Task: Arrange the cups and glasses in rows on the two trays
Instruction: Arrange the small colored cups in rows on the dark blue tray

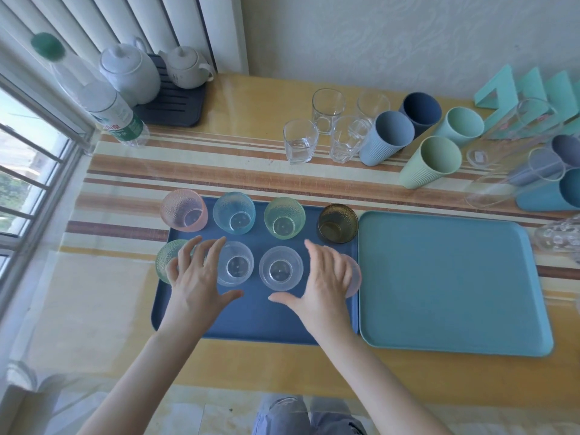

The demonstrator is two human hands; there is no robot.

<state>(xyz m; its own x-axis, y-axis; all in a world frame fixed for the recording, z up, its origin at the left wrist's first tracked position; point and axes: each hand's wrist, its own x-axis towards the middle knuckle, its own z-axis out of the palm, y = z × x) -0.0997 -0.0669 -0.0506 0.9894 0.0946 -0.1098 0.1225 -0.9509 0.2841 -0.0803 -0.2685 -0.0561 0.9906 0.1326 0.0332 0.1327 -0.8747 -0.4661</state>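
A dark blue tray holds two rows of small dimpled cups. The back row runs pink, blue, green, amber. In the front row stand a green cup, two clear cups and a pink cup. My left hand hovers with fingers spread over the green cup's right side. My right hand hovers spread over the pink cup, hiding most of it. Neither holds anything. The light blue tray to the right is bare.
Behind the trays stand several clear glasses and tall ribbed cups in blue and green. More cups and glasses lie at the far right. Two white teapots and a water bottle sit at the back left by the window.
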